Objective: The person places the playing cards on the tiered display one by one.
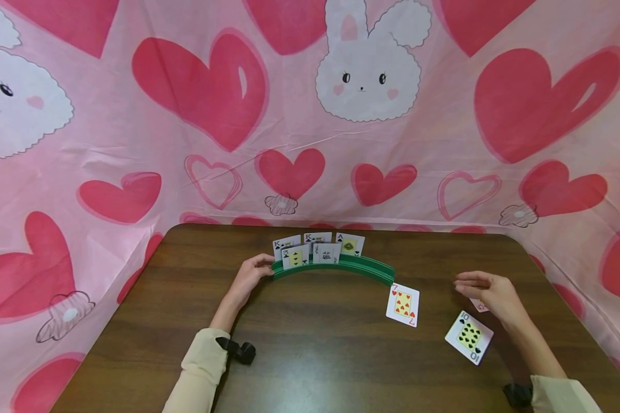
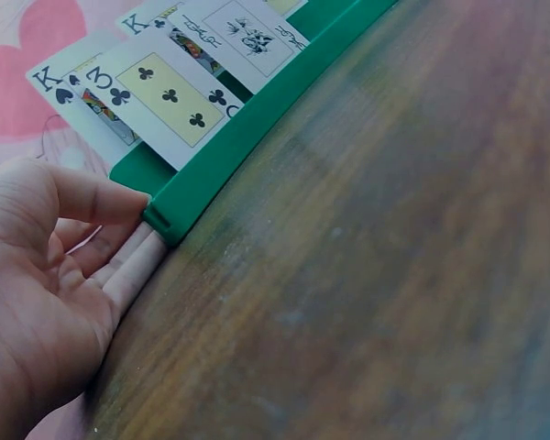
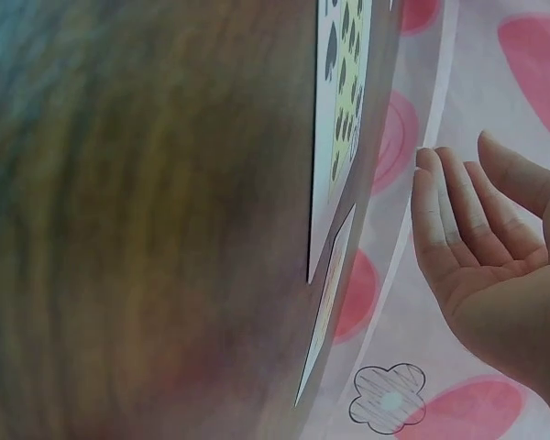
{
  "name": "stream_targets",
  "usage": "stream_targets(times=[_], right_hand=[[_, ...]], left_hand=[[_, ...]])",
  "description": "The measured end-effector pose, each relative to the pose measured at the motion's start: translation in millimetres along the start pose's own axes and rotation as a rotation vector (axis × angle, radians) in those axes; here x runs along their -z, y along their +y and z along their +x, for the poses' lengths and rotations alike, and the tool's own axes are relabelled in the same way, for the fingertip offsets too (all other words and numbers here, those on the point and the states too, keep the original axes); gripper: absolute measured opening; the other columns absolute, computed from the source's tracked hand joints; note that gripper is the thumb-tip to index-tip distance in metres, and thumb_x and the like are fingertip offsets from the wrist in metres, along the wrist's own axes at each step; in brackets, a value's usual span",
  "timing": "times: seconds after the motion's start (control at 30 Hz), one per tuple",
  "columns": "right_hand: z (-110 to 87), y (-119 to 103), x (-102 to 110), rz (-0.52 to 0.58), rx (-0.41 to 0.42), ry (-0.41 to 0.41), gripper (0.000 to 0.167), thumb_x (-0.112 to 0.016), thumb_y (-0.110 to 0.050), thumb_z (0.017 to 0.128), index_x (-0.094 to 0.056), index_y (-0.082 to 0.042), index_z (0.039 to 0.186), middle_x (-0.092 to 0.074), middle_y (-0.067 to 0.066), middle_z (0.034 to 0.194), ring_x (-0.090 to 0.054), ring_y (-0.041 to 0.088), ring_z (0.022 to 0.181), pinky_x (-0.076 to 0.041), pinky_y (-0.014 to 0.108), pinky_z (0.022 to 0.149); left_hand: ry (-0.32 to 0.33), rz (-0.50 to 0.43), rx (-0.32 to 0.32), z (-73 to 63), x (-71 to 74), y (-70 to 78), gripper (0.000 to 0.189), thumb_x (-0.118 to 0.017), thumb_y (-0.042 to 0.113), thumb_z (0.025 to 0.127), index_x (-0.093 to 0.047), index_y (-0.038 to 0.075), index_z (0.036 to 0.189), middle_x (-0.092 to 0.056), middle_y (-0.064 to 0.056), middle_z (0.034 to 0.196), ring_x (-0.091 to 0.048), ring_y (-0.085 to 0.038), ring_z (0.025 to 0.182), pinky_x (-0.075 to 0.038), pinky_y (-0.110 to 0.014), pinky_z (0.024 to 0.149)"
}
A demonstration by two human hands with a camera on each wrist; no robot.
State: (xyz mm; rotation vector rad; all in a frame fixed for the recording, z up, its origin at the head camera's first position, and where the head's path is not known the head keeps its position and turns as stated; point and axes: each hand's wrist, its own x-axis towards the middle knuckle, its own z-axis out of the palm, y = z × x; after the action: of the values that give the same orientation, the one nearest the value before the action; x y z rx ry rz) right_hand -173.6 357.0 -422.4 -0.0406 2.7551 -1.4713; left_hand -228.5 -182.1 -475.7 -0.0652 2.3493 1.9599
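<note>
A curved green card holder (image 1: 359, 264) stands on the table with several playing cards upright in it. My left hand (image 1: 250, 276) pinches its left end between thumb and fingers. Nearest that hand are the three of clubs (image 2: 165, 96) and, behind it, a king of spades (image 2: 78, 96). Further along stand another king (image 1: 317, 237), a joker (image 1: 326, 253) and an ace (image 1: 350, 245). My right hand (image 1: 496, 295), empty with fingers loosely extended, hovers above the right side of the table. Beneath it in the head view lies a red-marked card (image 1: 479, 305), mostly hidden.
Face up by the holder's right end lies the seven of hearts (image 1: 403, 305). The ten of spades (image 1: 469, 337) lies closer to the right forearm. A pink cloth (image 1: 310, 132) with hearts and rabbits hangs behind the brown wooden table (image 1: 310, 355).
</note>
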Motion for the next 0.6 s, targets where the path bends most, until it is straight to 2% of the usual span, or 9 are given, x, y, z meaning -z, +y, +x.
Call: stream_targets(times=[0.1,0.2,0.33,0.43,0.6], right_hand=[[-1.0,1.2,-0.3,-0.005,-0.013,-0.031,0.044,-0.075,-0.017,0.097,-0.064,0.013,0.127,-0.076,0.014,0.110,-0.066,-0.005,0.090,-0.051,0.019,0.074],[-2.2,2.4,-0.7,-0.039,-0.030,-0.062,0.045,-0.074,-0.019,0.097,-0.064,0.011,0.128,-0.075,0.016,0.114,-0.064,-0.005,0.090,-0.049,0.025,0.071],[-3.1,2.9,-1.5,-0.023,-0.044,-0.092,0.045,-0.073,-0.018,0.097,-0.062,0.011,0.129,-0.075,0.018,0.113,-0.066,0.001,0.087,-0.048,0.030,0.065],[-3.2,2.2,-2.7,-0.041,-0.027,-0.098,0.043,-0.073,-0.016,0.097,-0.063,0.012,0.128,-0.075,0.019,0.110,-0.066,0.003,0.085,-0.049,0.030,0.063],[-2.8,1.4,-5.2,-0.139,0.044,-0.108,0.038,-0.076,-0.013,0.094,-0.067,0.011,0.122,-0.075,0.019,0.106,-0.068,0.003,0.086,-0.052,0.025,0.069]], left_hand=[[0.001,0.001,0.000,-0.1,0.1,0.3,0.031,-0.060,-0.001,0.093,-0.067,-0.007,0.122,-0.066,-0.021,0.126,-0.062,-0.024,0.104,-0.046,-0.029,0.088],[0.003,0.001,0.001,-0.1,0.7,0.2,0.031,-0.060,-0.001,0.093,-0.067,-0.007,0.122,-0.066,-0.021,0.126,-0.062,-0.024,0.104,-0.046,-0.029,0.088],[0.002,0.000,0.001,-0.3,1.3,-0.1,0.031,-0.059,-0.001,0.093,-0.067,-0.007,0.123,-0.066,-0.021,0.127,-0.062,-0.023,0.104,-0.046,-0.029,0.088],[0.002,-0.001,-0.004,-0.6,1.2,-0.4,0.031,-0.059,-0.001,0.093,-0.067,-0.008,0.122,-0.066,-0.021,0.126,-0.062,-0.022,0.102,-0.047,-0.028,0.087],[-0.001,-0.002,-0.008,-1.5,0.5,0.3,0.031,-0.059,-0.001,0.094,-0.067,-0.008,0.123,-0.066,-0.022,0.126,-0.062,-0.023,0.102,-0.047,-0.029,0.088]])
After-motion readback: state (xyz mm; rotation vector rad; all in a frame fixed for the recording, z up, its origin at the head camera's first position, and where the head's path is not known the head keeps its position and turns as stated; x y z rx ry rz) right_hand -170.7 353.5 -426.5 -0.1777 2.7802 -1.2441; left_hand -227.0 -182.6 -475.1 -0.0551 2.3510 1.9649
